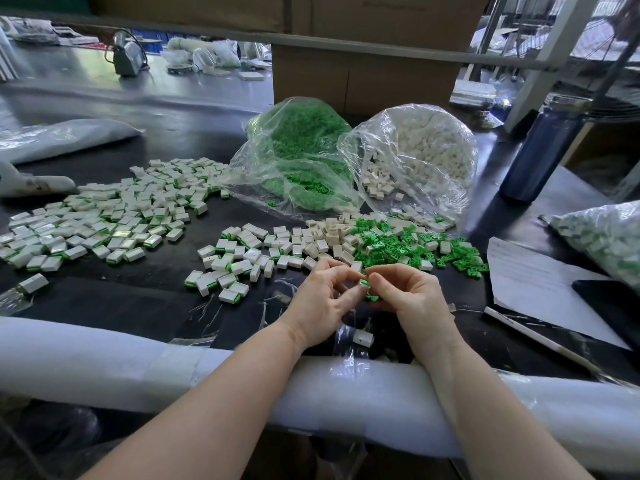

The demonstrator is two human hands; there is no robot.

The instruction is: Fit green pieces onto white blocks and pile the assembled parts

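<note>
1. A white padded roll [104, 355] runs along the near edge of the dark worktop [114, 299]; both forearms rest across it.
2. The left hand [318, 299] and right hand [412, 296] meet just above the worktop. The fingers of both are curled and pinch a small part [364, 283] between them, of which only a green edge shows. More green [372, 297] shows under the right hand's fingers; whether that is a separate piece cannot be told.
3. One loose white block [363, 337] lies on the worktop between the wrists, on crumpled clear film.
4. To the right lie a white pen [540, 341] and a sheet of paper [533, 282], with a dark flat item [609, 299] on the paper.
5. Just beyond the hands: a spread of assembled parts [235, 258], then bare white blocks [329, 240], then loose green pieces [415, 247] to the right.
6. Further left, a large pile of assembled parts [104, 220] covers the worktop.
7. Behind, two open clear bags sit side by side, touching: one of green pieces [298, 150], one of white blocks [422, 150].
8. At far right, a bag of finished parts [606, 237] and a dark blue bottle [543, 147].
9. A cardboard box [363, 74] stands at the back.
</note>
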